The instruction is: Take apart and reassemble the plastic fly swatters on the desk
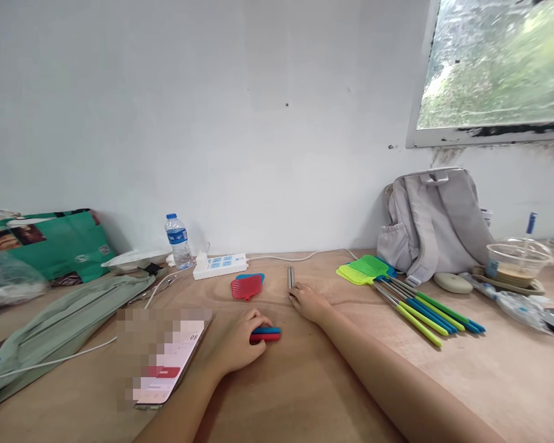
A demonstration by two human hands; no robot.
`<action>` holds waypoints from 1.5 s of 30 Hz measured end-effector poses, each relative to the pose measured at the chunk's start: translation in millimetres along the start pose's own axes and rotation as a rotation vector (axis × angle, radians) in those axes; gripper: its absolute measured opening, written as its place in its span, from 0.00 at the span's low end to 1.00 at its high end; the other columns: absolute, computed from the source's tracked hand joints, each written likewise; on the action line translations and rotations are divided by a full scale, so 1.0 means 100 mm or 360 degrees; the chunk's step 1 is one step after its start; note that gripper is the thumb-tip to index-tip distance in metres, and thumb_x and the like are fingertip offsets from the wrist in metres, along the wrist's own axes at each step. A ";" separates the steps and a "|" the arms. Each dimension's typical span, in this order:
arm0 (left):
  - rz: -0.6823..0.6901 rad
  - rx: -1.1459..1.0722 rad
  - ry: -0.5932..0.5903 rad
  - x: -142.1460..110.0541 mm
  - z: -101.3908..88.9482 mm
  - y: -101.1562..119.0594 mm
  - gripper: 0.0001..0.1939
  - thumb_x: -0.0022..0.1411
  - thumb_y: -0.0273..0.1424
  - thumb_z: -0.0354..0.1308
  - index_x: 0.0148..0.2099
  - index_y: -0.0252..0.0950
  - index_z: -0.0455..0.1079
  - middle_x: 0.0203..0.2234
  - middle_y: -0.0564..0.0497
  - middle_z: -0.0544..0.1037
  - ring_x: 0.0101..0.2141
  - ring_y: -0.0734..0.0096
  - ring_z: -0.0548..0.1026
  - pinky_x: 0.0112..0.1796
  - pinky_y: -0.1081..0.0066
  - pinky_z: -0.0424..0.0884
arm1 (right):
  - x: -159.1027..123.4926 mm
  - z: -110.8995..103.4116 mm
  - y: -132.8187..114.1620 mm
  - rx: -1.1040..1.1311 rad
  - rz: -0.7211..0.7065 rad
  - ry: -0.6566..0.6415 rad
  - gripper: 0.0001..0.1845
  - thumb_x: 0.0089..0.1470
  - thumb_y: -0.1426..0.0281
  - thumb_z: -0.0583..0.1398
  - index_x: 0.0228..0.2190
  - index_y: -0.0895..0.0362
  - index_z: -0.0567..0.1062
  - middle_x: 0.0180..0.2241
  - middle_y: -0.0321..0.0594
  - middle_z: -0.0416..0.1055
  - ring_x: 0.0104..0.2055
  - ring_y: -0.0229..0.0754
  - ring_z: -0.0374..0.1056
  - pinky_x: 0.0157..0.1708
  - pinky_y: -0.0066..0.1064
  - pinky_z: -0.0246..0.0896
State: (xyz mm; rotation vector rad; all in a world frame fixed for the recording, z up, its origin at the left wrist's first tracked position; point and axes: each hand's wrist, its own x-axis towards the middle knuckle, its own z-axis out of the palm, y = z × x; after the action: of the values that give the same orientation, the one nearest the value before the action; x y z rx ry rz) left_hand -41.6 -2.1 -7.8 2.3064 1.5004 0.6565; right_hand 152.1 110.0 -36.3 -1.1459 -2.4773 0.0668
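Observation:
My left hand [240,341] is curled round a blue handle [271,330] and a red handle [272,337], which lie side by side on the table. Ahead of it and to the right, my right hand [308,301] has its fingers closed on the near part of some thin metal rods [290,275]; their exact number is hard to make out. Beyond my left hand, a red fly swatter head [246,287] partly covers a blue fly swatter head [258,277]. Several fly swatters with green, yellow and blue heads [367,269] lie in a fan on the right.
A phone [170,363] lies left of my left hand. Behind stand a power strip [220,266] and a water bottle [179,241]. Grey cloth [69,320] and a green bag [69,243] are at left. A backpack [434,224] and a plastic cup [517,261] stand at right.

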 end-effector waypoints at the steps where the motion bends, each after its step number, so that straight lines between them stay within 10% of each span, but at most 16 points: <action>1: -0.0010 0.0000 -0.0001 0.00 0.00 0.00 0.18 0.46 0.24 0.47 0.40 0.40 0.67 0.38 0.50 0.67 0.39 0.66 0.67 0.41 0.69 0.62 | -0.01 0.00 0.00 -0.0001 0.0004 0.0007 0.15 0.56 0.72 0.46 0.39 0.60 0.71 0.39 0.47 0.66 0.40 0.42 0.63 0.40 0.30 0.56; 23: 0.0010 0.0135 -0.0022 -0.02 -0.03 0.01 0.18 0.45 0.26 0.49 0.40 0.41 0.67 0.38 0.51 0.68 0.39 0.65 0.67 0.42 0.68 0.61 | -0.12 -0.11 0.02 -0.0140 -0.0088 0.0062 0.17 0.52 0.72 0.50 0.45 0.58 0.66 0.47 0.47 0.60 0.44 0.43 0.61 0.44 0.35 0.51; 33: -0.0008 0.0091 -0.0045 -0.02 -0.05 0.05 0.19 0.44 0.25 0.49 0.41 0.40 0.67 0.39 0.50 0.67 0.40 0.65 0.66 0.43 0.67 0.61 | -0.76 -0.39 0.04 -0.0019 -0.0075 0.0141 0.19 0.47 0.70 0.54 0.43 0.57 0.66 0.43 0.46 0.63 0.46 0.47 0.57 0.46 0.38 0.50; 45: -0.0028 0.0037 -0.0026 -0.03 -0.07 0.09 0.14 0.48 0.28 0.49 0.39 0.41 0.68 0.38 0.50 0.68 0.40 0.63 0.66 0.43 0.65 0.61 | -1.57 -0.86 1.06 -0.0362 0.0514 0.0460 0.15 0.43 0.71 0.54 0.35 0.53 0.73 0.36 0.44 0.68 0.41 0.48 0.62 0.42 0.41 0.55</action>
State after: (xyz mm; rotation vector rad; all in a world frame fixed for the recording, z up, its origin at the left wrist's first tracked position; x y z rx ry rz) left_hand -39.3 -8.4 2.3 2.3073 1.5274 0.6167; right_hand 352.6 53.1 -34.0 -1.5240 -2.0686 -0.2768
